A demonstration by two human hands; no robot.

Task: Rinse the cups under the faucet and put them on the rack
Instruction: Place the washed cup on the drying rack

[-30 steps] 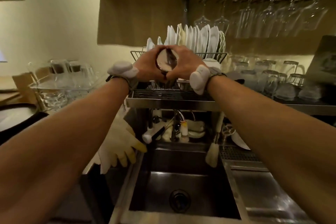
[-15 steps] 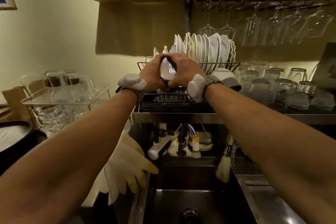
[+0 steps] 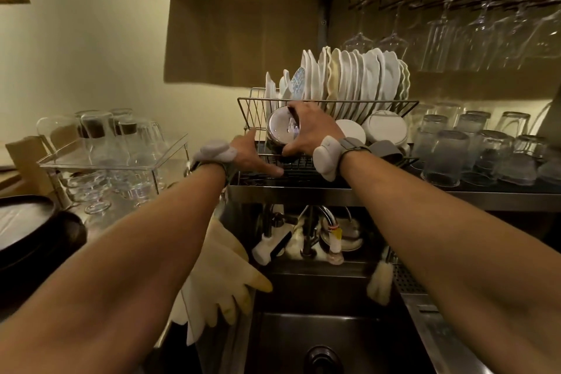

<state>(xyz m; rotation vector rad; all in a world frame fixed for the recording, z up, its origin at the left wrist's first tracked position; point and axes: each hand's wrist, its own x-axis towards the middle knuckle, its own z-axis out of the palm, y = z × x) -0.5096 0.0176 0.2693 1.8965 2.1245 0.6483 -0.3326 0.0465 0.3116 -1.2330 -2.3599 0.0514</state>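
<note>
A dark steel sink fills the bottom of the view, with a yellow rubber glove draped over its left edge. Above it stands the wire rack, its back row packed with upright white plates. The right hand curls fingers over and thumb under the cup - tipped, round end towards the camera - at the rack's front left. The left hand lies slack-fingered just beside it, gripping nothing.
</note>
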